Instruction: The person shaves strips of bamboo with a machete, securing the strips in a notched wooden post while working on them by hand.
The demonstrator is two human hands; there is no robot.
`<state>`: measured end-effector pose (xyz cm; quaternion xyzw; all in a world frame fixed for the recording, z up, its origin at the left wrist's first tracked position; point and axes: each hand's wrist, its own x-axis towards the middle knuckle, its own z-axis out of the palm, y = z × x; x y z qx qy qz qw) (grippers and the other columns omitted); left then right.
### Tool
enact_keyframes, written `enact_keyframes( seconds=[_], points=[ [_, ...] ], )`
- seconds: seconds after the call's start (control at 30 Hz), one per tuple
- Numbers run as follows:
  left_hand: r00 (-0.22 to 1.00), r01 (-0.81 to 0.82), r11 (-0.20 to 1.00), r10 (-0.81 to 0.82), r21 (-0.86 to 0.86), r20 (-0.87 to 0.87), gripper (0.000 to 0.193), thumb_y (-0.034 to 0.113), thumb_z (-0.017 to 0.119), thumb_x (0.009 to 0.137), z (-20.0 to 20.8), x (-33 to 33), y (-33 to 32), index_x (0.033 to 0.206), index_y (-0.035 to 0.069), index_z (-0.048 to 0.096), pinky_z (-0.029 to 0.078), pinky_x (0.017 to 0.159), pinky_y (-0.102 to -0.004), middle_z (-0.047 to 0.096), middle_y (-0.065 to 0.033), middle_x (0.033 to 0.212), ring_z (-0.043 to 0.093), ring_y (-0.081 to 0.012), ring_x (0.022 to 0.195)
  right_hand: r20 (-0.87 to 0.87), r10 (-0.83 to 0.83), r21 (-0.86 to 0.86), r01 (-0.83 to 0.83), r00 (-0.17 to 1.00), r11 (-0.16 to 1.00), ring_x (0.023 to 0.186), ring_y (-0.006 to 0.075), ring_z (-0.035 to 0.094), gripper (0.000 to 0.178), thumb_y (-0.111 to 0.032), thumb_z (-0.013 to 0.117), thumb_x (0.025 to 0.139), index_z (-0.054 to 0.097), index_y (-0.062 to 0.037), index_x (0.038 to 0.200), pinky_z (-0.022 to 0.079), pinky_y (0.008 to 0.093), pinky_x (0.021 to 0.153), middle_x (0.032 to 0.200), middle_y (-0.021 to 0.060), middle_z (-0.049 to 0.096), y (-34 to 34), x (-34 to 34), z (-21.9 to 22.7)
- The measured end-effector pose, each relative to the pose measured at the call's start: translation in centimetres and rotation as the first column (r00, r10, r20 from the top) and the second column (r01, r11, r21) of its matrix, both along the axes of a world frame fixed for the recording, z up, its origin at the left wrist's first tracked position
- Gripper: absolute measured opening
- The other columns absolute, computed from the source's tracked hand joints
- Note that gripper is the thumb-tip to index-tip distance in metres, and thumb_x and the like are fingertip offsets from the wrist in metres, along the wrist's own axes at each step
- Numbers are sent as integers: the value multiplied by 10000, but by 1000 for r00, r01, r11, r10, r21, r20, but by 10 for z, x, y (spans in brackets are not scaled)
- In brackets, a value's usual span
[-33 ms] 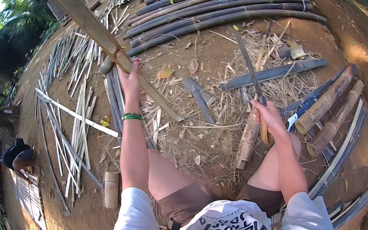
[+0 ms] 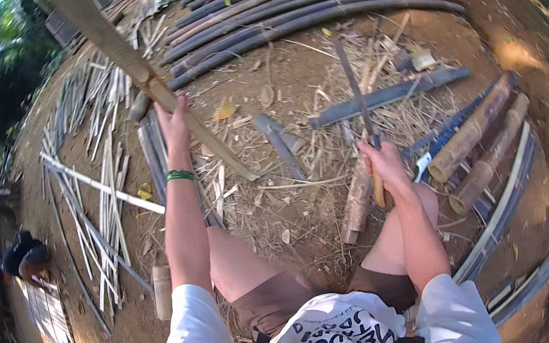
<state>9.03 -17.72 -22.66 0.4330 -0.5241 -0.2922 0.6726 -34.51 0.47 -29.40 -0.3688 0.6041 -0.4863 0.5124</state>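
Note:
My left hand (image 2: 174, 123) is closed round a long split bamboo piece (image 2: 218, 144). The piece slants from the upper left down toward the shavings in front of me. In my right hand (image 2: 386, 165) I grip a machete (image 2: 351, 77) by its wooden handle, its dark blade pointing up and away. The blade stands apart from the split bamboo, to its right. Close below my right hand, a short bamboo log (image 2: 357, 204) leans beside my right knee.
Dark bamboo poles (image 2: 303, 1) lie in rows at the far side. Bamboo strips (image 2: 106, 216) are scattered at left, beyond them a bent-over person (image 2: 25, 258). Cut logs (image 2: 473, 129) lie at right. A dark bamboo length (image 2: 390, 96) rests on shavings (image 2: 280, 203).
The whole scene has shifted a little left and up in the picture. Both hands keep the same holds, and the split bamboo and machete have barely changed their slant.

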Motion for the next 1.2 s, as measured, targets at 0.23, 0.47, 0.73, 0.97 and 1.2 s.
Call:
enact_keyframes(
  seconds=[0.23, 0.47, 0.73, 0.97, 1.2],
  points=[
    [760, -425, 903, 391, -59, 520, 406, 239, 571, 1010, -19, -30, -48, 1247, -53, 419, 452, 932, -472, 620, -316, 1121, 601, -469, 1066, 219, -130, 99, 110, 967, 989, 489, 117, 531, 268, -275, 688, 959, 597, -58, 831, 418, 295, 467, 608, 16, 558, 18, -22, -3],
    [378, -633, 757, 485, -162, 789, 812, 381, 659, 958, -49, -69, -95, 1499, -60, 244, 359, 1104, -547, 387, -372, 1422, 361, -537, 1366, 444, -197, 100, 170, 874, 980, 506, 111, 513, 251, -277, 691, 965, 580, -62, 896, 413, 270, 485, 631, 0, 520, 47, -41, 27],
    [390, -94, 993, 102, -70, 915, 992, 387, 819, 784, -182, -213, -88, 1536, 26, 280, 303, 1163, -567, 429, -257, 1454, 374, -441, 1397, 714, -268, 157, 225, 647, 962, 524, 141, 493, 234, -263, 690, 963, 540, -89, 915, 410, 289, 501, 644, 7, 490, 76, -63, 48],
    [87, -90, 921, -371, 379, 924, 1103, 404, 829, 767, -287, -332, -79, 1605, 110, 174, 227, 1214, -574, 272, -165, 1633, 194, -365, 1532, 750, -318, 258, 186, 580, 948, 594, 105, 417, 249, -341, 552, 1025, 495, -120, 925, 369, 285, 622, 675, -44, 411, 101, -82, 69],
    [-138, -235, 894, -420, 382, 897, 1096, 416, 854, 738, -293, -357, -85, 1579, 118, 219, 325, 1151, -558, 414, -116, 1531, 361, -300, 1449, 778, -323, 254, 200, 540, 946, 596, 116, 434, 226, -312, 558, 1019, 499, -118, 920, 373, 306, 630, 682, -36, 414, 123, -89, 69]
  ],
)
